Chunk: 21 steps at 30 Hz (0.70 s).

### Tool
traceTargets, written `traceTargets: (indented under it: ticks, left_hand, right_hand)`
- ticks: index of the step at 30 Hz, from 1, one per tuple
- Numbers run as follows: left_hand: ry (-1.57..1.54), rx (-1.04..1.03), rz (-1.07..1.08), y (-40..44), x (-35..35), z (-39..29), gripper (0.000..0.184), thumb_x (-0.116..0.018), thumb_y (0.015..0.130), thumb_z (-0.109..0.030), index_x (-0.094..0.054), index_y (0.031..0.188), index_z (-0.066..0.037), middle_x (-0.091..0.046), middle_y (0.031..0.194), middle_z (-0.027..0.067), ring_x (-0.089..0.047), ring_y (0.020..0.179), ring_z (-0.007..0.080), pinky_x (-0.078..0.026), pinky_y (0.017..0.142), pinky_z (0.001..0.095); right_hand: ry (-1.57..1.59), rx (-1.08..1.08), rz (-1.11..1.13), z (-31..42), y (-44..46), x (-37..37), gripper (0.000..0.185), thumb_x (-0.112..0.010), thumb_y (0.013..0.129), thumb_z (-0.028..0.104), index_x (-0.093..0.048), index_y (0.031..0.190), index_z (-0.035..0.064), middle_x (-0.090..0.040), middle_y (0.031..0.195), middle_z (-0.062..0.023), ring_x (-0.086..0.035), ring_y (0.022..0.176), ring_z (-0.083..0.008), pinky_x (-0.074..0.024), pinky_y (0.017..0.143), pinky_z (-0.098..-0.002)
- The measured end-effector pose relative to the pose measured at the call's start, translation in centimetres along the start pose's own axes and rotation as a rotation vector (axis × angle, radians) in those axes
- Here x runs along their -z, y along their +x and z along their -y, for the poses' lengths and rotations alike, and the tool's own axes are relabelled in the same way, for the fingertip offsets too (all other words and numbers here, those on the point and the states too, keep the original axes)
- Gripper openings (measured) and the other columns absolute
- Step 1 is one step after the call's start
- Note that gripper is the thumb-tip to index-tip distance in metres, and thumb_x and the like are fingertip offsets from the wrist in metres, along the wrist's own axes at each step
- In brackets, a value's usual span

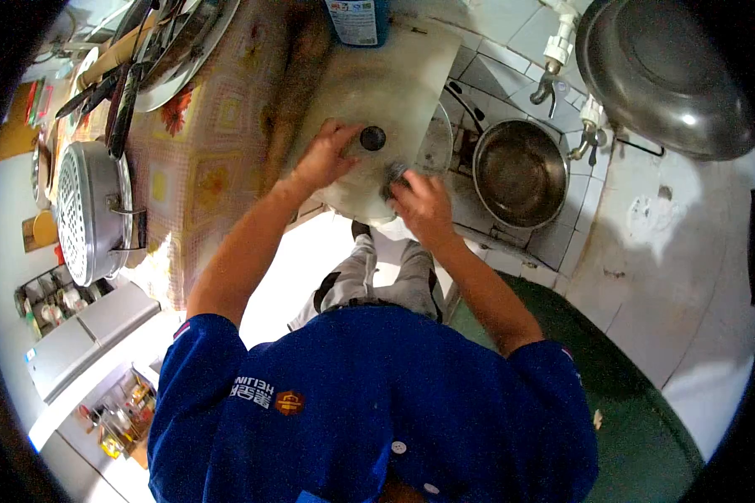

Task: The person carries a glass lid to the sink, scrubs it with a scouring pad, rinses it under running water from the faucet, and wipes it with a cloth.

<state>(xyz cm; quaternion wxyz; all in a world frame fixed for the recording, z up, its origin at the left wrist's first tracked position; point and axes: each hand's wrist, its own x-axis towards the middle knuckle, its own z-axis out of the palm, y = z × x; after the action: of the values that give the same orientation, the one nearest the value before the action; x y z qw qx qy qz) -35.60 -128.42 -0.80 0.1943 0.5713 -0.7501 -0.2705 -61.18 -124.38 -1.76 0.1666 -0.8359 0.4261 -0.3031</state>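
Observation:
A round glass lid (433,144) with a black knob (372,138) lies over the pale board. My left hand (327,156) rests at the lid, its thumb and fingers apart just left of the knob. On the other side, my right hand (422,204) is closed on a dark grey scouring pad (393,178) at the lid's lower right part. Motion blurs the pad and those fingertips, and its exact material is hard to make out.
A frying pan (521,174) sits right of the lid. Beyond it are taps (548,88) and a large hanging wok (671,75). A blue bottle (357,21) stands at the board's far end. Left, a patterned cloth (206,159) carries a steamer pot (101,210) and several knives (126,92).

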Motion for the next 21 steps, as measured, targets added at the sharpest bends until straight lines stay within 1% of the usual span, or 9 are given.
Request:
traceTargets:
  ticks: [4, 5, 8, 10, 11, 13, 17, 19, 21]
  left_hand:
    - [0.099, -0.084, 0.234, 1.6, 1.3, 0.4, 0.076, -0.072, 0.074, -0.007, -0.038, 0.141, -0.015, -0.046, 0.119, 0.0216, -0.050, 0.110, 0.0372, -0.044, 0.095, 0.0433]
    - [0.102, -0.096, 0.241, 2.1, 1.4, 1.0, 0.076, -0.072, 0.074, -0.007, -0.038, 0.141, -0.015, -0.046, 0.119, 0.0216, -0.050, 0.110, 0.0372, -0.044, 0.095, 0.0433]
    - [0.168, -0.158, 0.333, 3.4, 1.4, 1.5, 0.075, -0.068, 0.076, -0.004, -0.038, 0.143, -0.021, -0.046, 0.119, 0.0224, -0.052, 0.107, 0.0381, -0.045, 0.093, 0.0437]
    - [0.299, -0.095, 0.463, 3.7, 2.3, 0.8, 0.066, -0.062, 0.082, -0.006, -0.040, 0.142, -0.021, -0.051, 0.121, 0.0236, -0.050, 0.112, 0.0422, -0.044, 0.093, 0.0491]
    - [0.304, -0.109, 0.474, 3.9, 2.7, 1.0, 0.066, -0.062, 0.082, -0.006, -0.040, 0.142, -0.021, -0.051, 0.121, 0.0236, -0.050, 0.112, 0.0422, -0.044, 0.093, 0.0491]
    - [0.262, -0.172, 0.547, 5.0, 2.7, 1.0, 0.061, -0.056, 0.086, -0.005, -0.041, 0.142, -0.024, -0.057, 0.116, 0.0226, -0.058, 0.100, 0.0373, -0.047, 0.088, 0.0472]
    - [0.288, -0.076, 0.660, 5.1, 3.6, 0.4, 0.059, -0.053, 0.087, -0.003, -0.042, 0.141, -0.026, -0.060, 0.109, 0.0217, -0.063, 0.090, 0.0331, -0.049, 0.084, 0.0453]
    - [0.314, -0.042, 0.672, 5.6, 3.1, 0.5, 0.077, -0.061, 0.081, 0.000, -0.035, 0.145, -0.033, -0.049, 0.121, 0.0238, -0.052, 0.116, 0.0391, -0.047, 0.093, 0.0442]
    - [0.327, -0.011, 0.658, 4.9, 4.6, -1.5, 0.078, -0.061, 0.081, 0.000, -0.033, 0.146, -0.033, -0.049, 0.122, 0.0233, -0.053, 0.114, 0.0393, -0.047, 0.094, 0.0441]
  right_hand:
    - [-0.213, -0.140, 0.078, 3.7, 0.4, -1.5, 0.025, -0.074, 0.072, 0.018, -0.068, 0.095, 0.0106, -0.057, 0.107, -0.0127, -0.054, 0.092, -0.0336, -0.0461, 0.076, -0.0434]
    - [-0.049, 0.072, 0.017, 4.5, -0.3, -2.2, 0.025, -0.074, 0.073, 0.020, -0.068, 0.096, 0.0119, -0.057, 0.107, -0.0135, -0.054, 0.092, -0.0349, -0.0463, 0.076, -0.0443]
    - [-0.034, -0.116, 0.102, 5.1, 0.0, -3.7, 0.024, -0.074, 0.073, 0.019, -0.068, 0.095, 0.0107, -0.058, 0.106, -0.0130, -0.054, 0.092, -0.0346, -0.0463, 0.077, -0.0446]
    - [-0.095, -0.222, -0.244, 5.7, 1.1, -3.8, 0.032, -0.074, 0.074, 0.018, -0.065, 0.103, 0.0084, -0.058, 0.104, -0.0127, -0.054, 0.092, -0.0334, -0.0459, 0.077, -0.0443]
    - [-0.099, -0.236, -0.254, 6.5, 1.4, -4.3, 0.032, -0.074, 0.074, 0.018, -0.065, 0.103, 0.0084, -0.058, 0.104, -0.0127, -0.054, 0.092, -0.0334, -0.0459, 0.077, -0.0443]
    - [-0.065, -0.046, 0.022, 8.6, 3.1, -5.1, 0.043, -0.075, 0.072, 0.016, -0.060, 0.111, 0.0065, -0.059, 0.100, -0.0132, -0.054, 0.091, -0.0330, -0.0457, 0.077, -0.0439]
    - [-0.005, -0.030, -0.080, 8.3, 2.6, -4.8, 0.051, -0.077, 0.070, 0.013, -0.056, 0.116, 0.0052, -0.059, 0.097, -0.0137, -0.054, 0.090, -0.0336, -0.0450, 0.076, -0.0437]
    - [-0.067, -0.040, 0.006, 7.2, 0.3, -4.1, 0.049, -0.077, 0.070, 0.013, -0.057, 0.114, 0.0043, -0.059, 0.097, -0.0141, -0.055, 0.088, -0.0337, -0.0454, 0.075, -0.0446]
    - [-0.151, -0.260, -0.199, 6.3, -1.0, -4.3, 0.046, -0.078, 0.068, 0.013, -0.060, 0.110, 0.0045, -0.059, 0.098, -0.0141, -0.056, 0.085, -0.0337, -0.0460, 0.072, -0.0454]
